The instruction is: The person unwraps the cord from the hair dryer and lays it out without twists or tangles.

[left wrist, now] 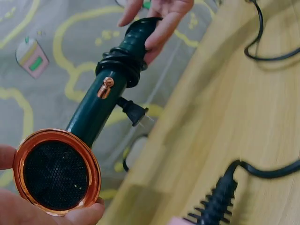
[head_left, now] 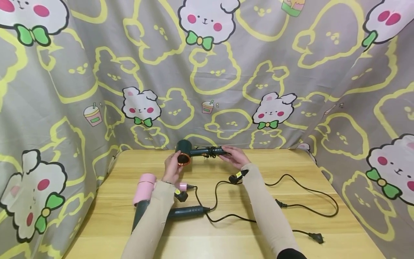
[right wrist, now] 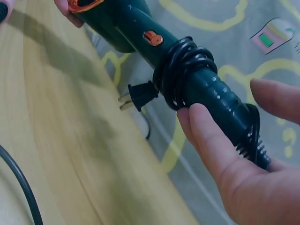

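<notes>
A dark green hair dryer (head_left: 183, 146) with a copper-coloured ring is held over the table's far edge, by the curtain. My left hand (head_left: 172, 167) grips its head, thumb and fingers at opposite sides of the ring (left wrist: 95, 169). At the far end of the handle is my right hand (head_left: 236, 157). Its fairly straight fingers (right wrist: 208, 133) touch the handle from below, while the thumb (right wrist: 276, 97) stands apart from it. The black cord (right wrist: 180, 70) is wound round the handle, with its two-pin plug (right wrist: 143, 95) hanging out.
A pink hair dryer (head_left: 144, 189) and a second dark green hair dryer (head_left: 185, 212) lie on the wooden table (head_left: 207, 244), partly hidden by my left arm. Their black cords (head_left: 336, 208) run rightward, one ending in a plug (head_left: 316, 237). A patterned curtain (head_left: 210, 82) surrounds the table's back and sides.
</notes>
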`<action>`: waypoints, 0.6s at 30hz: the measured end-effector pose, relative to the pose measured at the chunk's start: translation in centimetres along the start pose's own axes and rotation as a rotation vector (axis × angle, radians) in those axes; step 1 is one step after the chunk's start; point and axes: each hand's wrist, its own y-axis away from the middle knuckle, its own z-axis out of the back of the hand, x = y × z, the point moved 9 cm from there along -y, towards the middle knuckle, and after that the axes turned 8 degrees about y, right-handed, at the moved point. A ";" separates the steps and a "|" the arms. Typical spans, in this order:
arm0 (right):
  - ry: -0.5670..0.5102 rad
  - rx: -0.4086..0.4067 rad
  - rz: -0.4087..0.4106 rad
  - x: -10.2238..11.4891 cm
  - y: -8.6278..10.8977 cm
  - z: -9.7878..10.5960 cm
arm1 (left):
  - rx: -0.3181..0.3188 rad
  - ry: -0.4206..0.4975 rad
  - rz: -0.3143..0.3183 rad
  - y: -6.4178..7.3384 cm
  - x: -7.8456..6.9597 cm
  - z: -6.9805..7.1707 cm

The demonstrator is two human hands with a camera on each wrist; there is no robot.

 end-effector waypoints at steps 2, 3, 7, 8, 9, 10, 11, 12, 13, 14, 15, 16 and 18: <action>0.002 -0.011 0.010 0.4 0.6 0.2 | 0.006 -0.003 -0.006 0.4 -0.2 -0.3; 0.004 -0.018 0.014 0.6 0.9 0.3 | 0.012 -0.007 -0.009 0.7 -0.3 -0.5; 0.018 -0.049 0.021 0.9 2.1 0.7 | 0.050 -0.005 -0.005 1.5 -0.2 -1.0; 0.024 -0.057 0.026 1.0 2.4 0.8 | 0.063 -0.008 -0.001 1.7 -0.2 -1.2; 0.021 -0.067 0.030 1.0 2.8 0.9 | 0.076 -0.006 0.004 1.9 -0.1 -1.3; 0.016 -0.076 0.032 1.0 3.1 1.0 | 0.081 -0.008 0.010 2.2 0.0 -1.4; 0.010 -0.088 0.036 1.0 3.3 1.2 | 0.087 -0.011 0.017 2.4 0.2 -1.5; 0.006 -0.098 0.039 0.9 3.7 1.4 | 0.093 -0.023 0.021 2.6 0.3 -1.6; -0.001 -0.109 0.044 0.8 4.0 1.6 | 0.093 -0.035 0.026 2.9 0.5 -1.6; -0.010 -0.119 0.048 0.8 4.3 1.8 | 0.092 -0.044 0.030 3.1 0.7 -1.6; -0.019 -0.129 0.050 0.7 4.6 2.0 | 0.094 -0.054 0.030 3.3 0.8 -1.6; -0.024 -0.139 0.055 0.7 5.0 2.1 | 0.098 -0.064 0.029 3.5 0.9 -1.6; -0.034 -0.163 0.067 0.6 5.7 2.4 | 0.110 -0.082 0.024 4.0 1.0 -1.6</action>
